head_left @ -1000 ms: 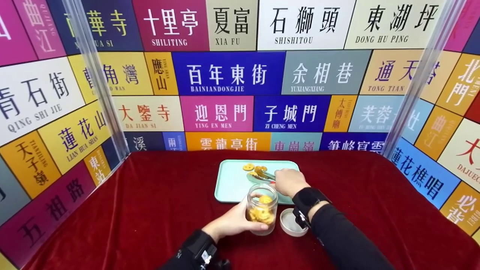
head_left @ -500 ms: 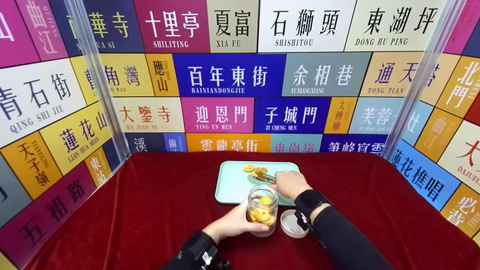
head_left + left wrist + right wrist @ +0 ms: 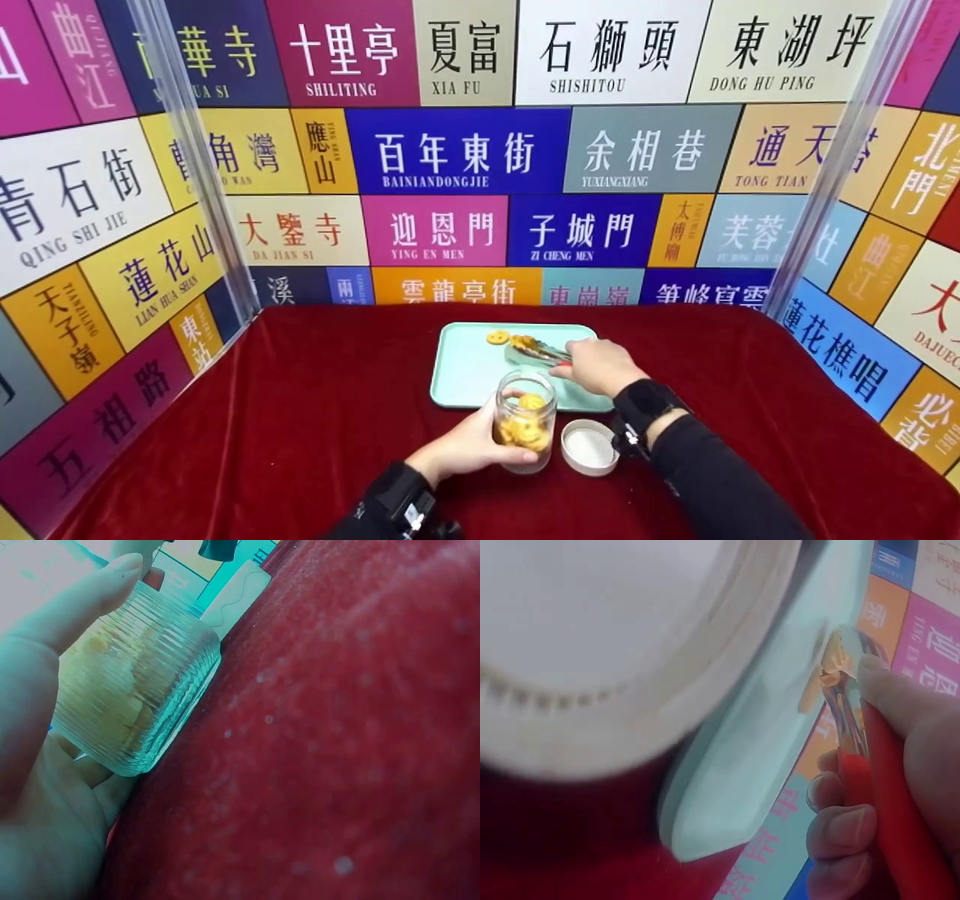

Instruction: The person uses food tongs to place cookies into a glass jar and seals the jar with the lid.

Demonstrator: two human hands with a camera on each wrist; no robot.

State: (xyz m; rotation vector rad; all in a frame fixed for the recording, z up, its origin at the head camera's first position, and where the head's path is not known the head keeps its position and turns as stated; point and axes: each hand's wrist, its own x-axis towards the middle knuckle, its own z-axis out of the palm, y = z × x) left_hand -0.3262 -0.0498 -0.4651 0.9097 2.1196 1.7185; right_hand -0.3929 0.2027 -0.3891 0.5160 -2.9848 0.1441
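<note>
My left hand grips a ribbed clear glass jar, thumb on one side and fingers round the other. Through its wall show several yellow smiley-face biscuits. My right hand holds red-handled metal tongs, its thumb pressing along one arm. At the tong tips, over the tray, are yellow-brown biscuit pieces. A mint-green tray lies behind the jar. On it, left of the tong tips, sits a round smiley biscuit.
A round white lid lies to the right of the jar, below the right wrist. Dark red cloth covers the table. Walls with colourful lettered panels enclose the back and sides, with clear corner strips.
My right hand has moved right with the tongs, and the biscuit pieces at the tips have shifted right too. More of the lid shows. My left hand and the jar have stayed in place.
</note>
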